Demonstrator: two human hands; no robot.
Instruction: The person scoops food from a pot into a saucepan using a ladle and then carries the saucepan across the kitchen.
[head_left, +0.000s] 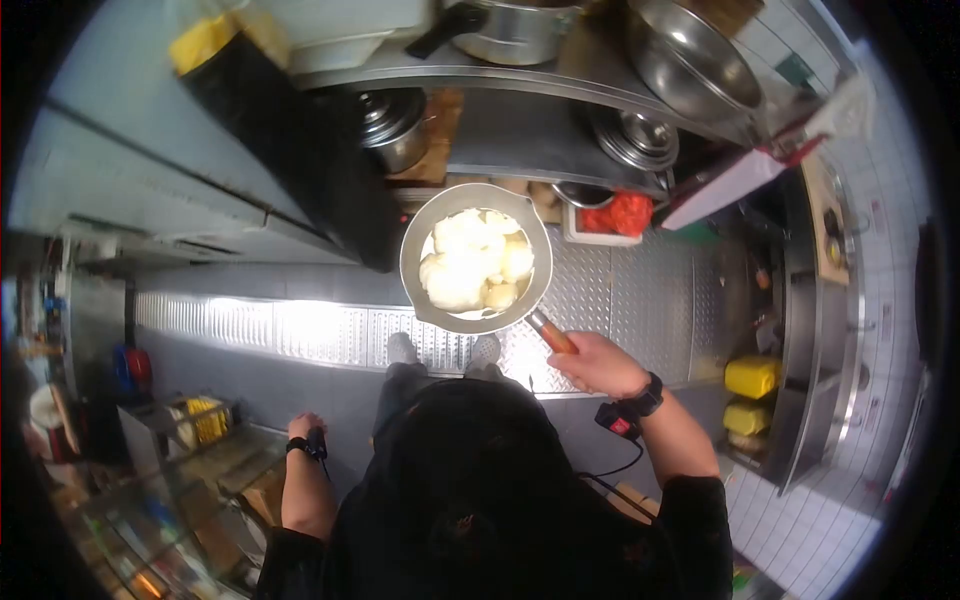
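Note:
My right hand (598, 364) is closed around the wooden handle of a saucepan (409, 272), which I carry out in front of me above the floor. Pale, whitish chunks (462, 270) fill much of the pan, with some liquid around them; bright glare hides their detail, and I cannot make out what food they are. My left hand (307, 428) hangs low at my side, away from the pan. It is small in view and its fingers do not show clearly.
Ahead, a metal shelf unit (600, 86) carries a pot (520, 35), a large steel bowl (695, 60) and a lidded pot (395, 125). Red items fill a white tub (610, 236) below. Yellow containers (752, 377) stand at right, a glass-sided case (190, 480) at left. Metal grating (330, 325) crosses the floor.

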